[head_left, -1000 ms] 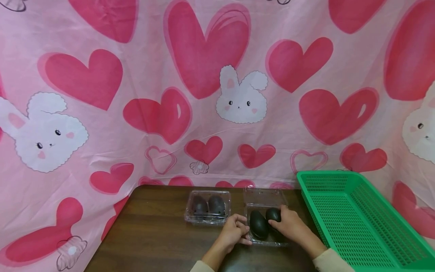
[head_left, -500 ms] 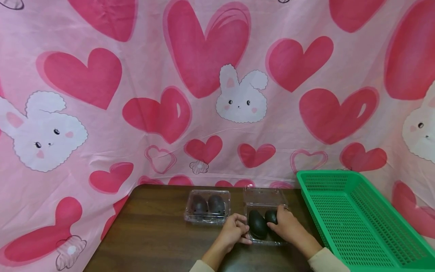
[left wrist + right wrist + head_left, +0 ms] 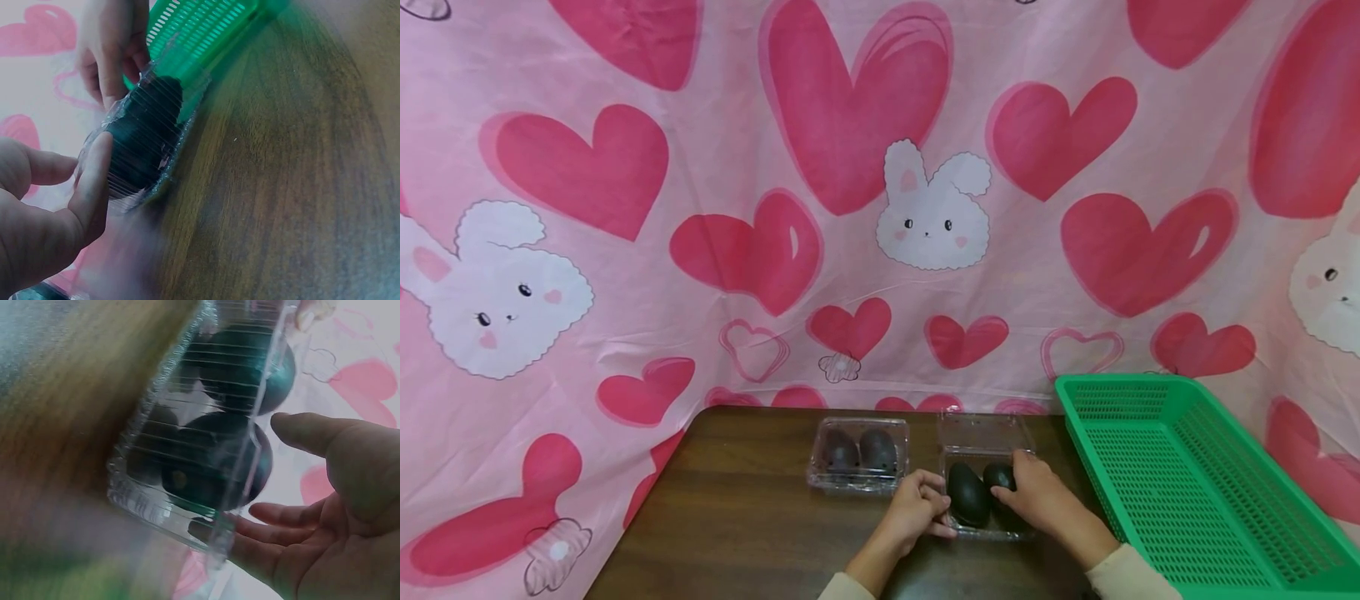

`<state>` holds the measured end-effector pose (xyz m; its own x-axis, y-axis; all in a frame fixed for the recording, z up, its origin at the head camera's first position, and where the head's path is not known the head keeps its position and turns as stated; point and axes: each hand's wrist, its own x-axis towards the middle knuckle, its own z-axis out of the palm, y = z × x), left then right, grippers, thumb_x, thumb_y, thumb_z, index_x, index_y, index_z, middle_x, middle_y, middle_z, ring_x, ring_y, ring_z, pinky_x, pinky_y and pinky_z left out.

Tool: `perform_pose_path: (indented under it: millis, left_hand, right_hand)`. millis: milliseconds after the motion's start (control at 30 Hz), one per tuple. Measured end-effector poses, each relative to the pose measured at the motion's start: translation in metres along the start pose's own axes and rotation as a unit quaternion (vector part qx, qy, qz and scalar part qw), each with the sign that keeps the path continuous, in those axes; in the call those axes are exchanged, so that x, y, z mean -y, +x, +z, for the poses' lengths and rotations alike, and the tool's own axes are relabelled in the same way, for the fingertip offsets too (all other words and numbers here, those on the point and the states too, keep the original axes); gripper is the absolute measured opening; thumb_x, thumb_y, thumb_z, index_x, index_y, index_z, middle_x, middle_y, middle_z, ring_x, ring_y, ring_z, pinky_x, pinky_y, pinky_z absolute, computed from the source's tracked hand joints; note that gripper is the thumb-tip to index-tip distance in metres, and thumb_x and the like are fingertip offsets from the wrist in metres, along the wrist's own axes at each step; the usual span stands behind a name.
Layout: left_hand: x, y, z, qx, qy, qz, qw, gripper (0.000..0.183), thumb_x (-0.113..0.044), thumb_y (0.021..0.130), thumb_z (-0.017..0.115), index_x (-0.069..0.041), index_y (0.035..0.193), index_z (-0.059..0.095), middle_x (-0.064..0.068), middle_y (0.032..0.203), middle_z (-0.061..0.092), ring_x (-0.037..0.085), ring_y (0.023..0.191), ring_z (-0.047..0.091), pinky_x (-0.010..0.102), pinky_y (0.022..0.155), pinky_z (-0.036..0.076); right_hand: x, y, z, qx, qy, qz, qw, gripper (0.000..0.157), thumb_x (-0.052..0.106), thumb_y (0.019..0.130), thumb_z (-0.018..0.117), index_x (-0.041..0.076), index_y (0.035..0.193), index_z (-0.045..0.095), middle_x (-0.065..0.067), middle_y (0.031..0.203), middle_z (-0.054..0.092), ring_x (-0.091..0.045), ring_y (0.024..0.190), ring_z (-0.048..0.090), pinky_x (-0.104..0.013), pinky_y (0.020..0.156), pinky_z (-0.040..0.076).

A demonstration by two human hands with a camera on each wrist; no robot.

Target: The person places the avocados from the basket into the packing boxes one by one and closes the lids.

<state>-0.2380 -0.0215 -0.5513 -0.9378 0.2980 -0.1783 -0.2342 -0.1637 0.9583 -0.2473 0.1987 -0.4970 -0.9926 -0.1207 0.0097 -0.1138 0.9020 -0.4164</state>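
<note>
In the head view, an opened clear plastic clamshell box (image 3: 981, 434) stands on the table with its lid tipped back. Two dark green avocados sit in its base, the left avocado (image 3: 967, 497) and the right avocado (image 3: 997, 476). My left hand (image 3: 916, 512) pinches the left rim of the box between thumb and fingers, as the left wrist view confirms. My right hand (image 3: 1039, 492) grips the right avocado from its right side, thumb on the near side. In the right wrist view, the fingers (image 3: 262, 547) reach inside the box wall, around the lower avocado (image 3: 219, 462).
A second clear box (image 3: 859, 482), lid down, holds two dark avocados to the left. On the right a green perforated basket (image 3: 1165, 500) extends toward the front. The brown wooden table (image 3: 737, 500) ends at a pink heart-and-rabbit cloth (image 3: 925, 317) behind.
The right hand and the right avocado have shifted slightly left, closer to the left avocado. My left hand has stayed at the box rim.
</note>
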Motion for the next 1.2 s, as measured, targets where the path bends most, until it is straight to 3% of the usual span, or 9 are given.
perform_pose_path:
  millis: [133, 433, 767, 1200]
  left_hand:
    - [0.0, 0.0, 0.0, 0.001, -0.002, 0.002, 1.0, 0.03, 0.011, 0.094, 0.061, 0.009, 0.121, 0.05, 0.009, 0.08, 0.057, 0.017, 0.058, 0.058, 0.035, 0.055, 0.066]
    - [0.001, 0.001, -0.001, 0.003, -0.002, 0.003, 1.0, 0.029, 0.011, 0.094, 0.061, 0.008, 0.121, 0.05, 0.009, 0.079, 0.057, 0.016, 0.058, 0.058, 0.035, 0.055, 0.066]
    - [0.0, 0.001, -0.001, 0.002, -0.003, 0.002, 1.0, 0.029, 0.011, 0.093, 0.061, 0.008, 0.12, 0.051, 0.009, 0.079, 0.057, 0.016, 0.058, 0.058, 0.035, 0.055, 0.066]
    - [-0.001, -0.001, -0.001, 0.001, -0.003, 0.001, 1.0, 0.03, 0.012, 0.092, 0.06, 0.008, 0.121, 0.05, 0.01, 0.079, 0.058, 0.017, 0.058, 0.058, 0.035, 0.055, 0.066]
  right_hand:
    - [-0.001, 0.002, -0.01, 0.008, 0.006, -0.002, 1.0, 0.055, 0.029, 0.085, 0.085, -0.008, 0.113, 0.056, -0.02, 0.096, 0.068, -0.033, 0.088, 0.069, -0.05, 0.072, 0.062]
    - [-0.003, 0.01, -0.036, -0.001, -0.009, -0.017, 1.0, 0.06, 0.029, 0.089, 0.08, -0.013, 0.123, 0.055, -0.03, 0.113, 0.068, -0.042, 0.103, 0.069, -0.059, 0.091, 0.061]
    - [-0.018, 0.031, -0.052, -0.022, -0.02, -0.035, 0.999, 0.058, 0.026, 0.091, 0.078, -0.016, 0.121, 0.053, -0.033, 0.111, 0.066, -0.045, 0.102, 0.067, -0.06, 0.087, 0.06]
    - [-0.03, 0.055, -0.06, 0.039, -0.004, 0.0, 0.999, 0.069, 0.03, 0.095, 0.071, -0.023, 0.131, 0.043, -0.044, 0.128, 0.056, -0.055, 0.12, 0.058, -0.065, 0.1, 0.053]
